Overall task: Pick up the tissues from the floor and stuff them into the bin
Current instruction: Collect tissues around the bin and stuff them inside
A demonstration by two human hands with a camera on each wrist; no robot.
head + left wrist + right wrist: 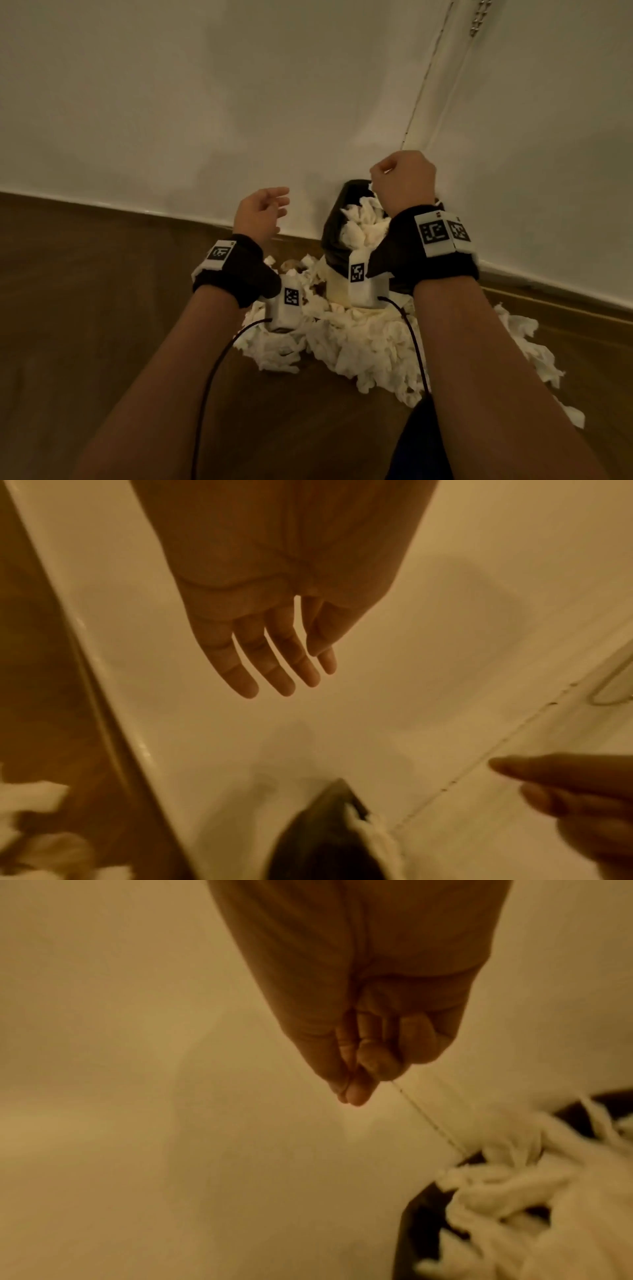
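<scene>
Both hands up over the overflowing bin

Left hand point(262, 212) loose and holding nothing, right hand point(404, 181) fisted, empty. Tissues point(363, 335) heaped on the floor point(102, 308) around the black-lined bin point(337, 219), more stuffed inside.

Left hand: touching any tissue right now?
Apart. The left wrist view shows the left hand open, fingers spread against bare wall, with the tissues well clear.

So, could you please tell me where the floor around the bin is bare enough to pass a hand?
Bare wooden floor lies left of the tissue pile, up to the skirting board. It is crowded in front of and right of the bin, itself heaped full.
</scene>
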